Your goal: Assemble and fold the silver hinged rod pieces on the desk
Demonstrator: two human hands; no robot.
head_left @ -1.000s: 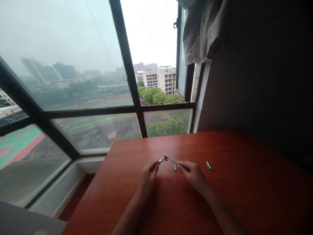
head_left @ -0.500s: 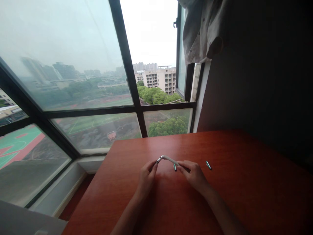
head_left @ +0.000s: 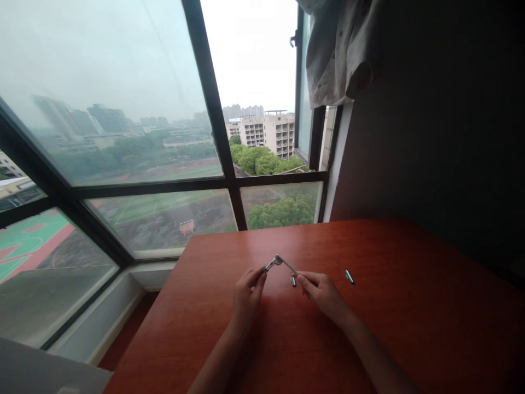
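My left hand is closed around the dark end of a slim silver tool, its shiny tip pointing up and right. A thin grey strip is pinched in my right hand. It slopes up left, and its far end meets the silver tip; whether the two are joined I cannot tell. Both are held above the table. Just below the strip, beside my right fingertips, lies a small green-and-silver stick-like piece. A similar green-and-silver piece rests further right, apart from my hand.
The reddish-brown wooden table spreads under both hands, its back edge near the windows. A dark window frame stands behind it. Grey cloth hangs at the upper right, beside a dark wall.
The silver tip has moved slightly up and right. The grey strip has turned, now looking thinner and steeper. Both hands stay nearly in place.
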